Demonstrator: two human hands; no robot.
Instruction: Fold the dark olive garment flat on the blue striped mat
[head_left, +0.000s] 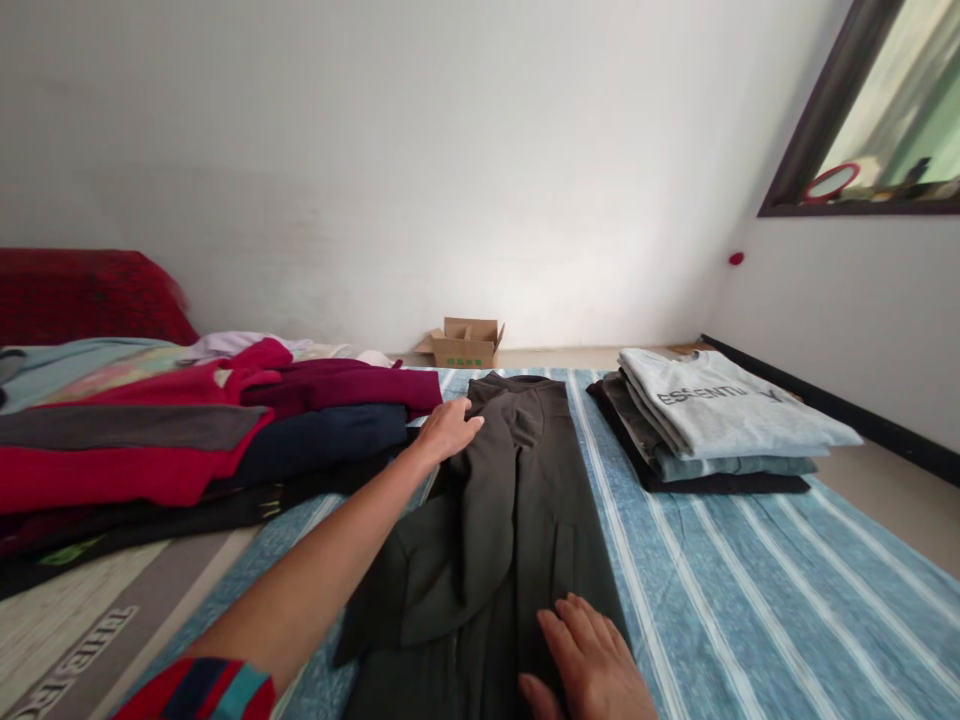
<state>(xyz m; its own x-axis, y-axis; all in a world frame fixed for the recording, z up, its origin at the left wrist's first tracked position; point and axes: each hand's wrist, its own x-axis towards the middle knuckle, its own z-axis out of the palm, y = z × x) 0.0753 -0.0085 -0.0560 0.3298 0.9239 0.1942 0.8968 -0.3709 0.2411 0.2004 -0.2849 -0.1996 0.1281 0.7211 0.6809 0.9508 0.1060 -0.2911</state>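
Note:
A dark olive garment [517, 500] lies partly folded lengthwise on a blue striped sheet [750, 590]. My left hand [446, 430] reaches far forward and pinches the garment's left edge near the collar, fingers closed on the fabric. At the near end, my right hand [592, 660] rests flat on the garment, fingers stretched out and apart.
A pile of unfolded red, maroon and navy clothes [195, 430] lies to the left. A neat stack of folded shirts [712, 420], grey one on top, sits at the right. A small cardboard box [466, 343] stands by the white wall. A window [885, 110] is at upper right.

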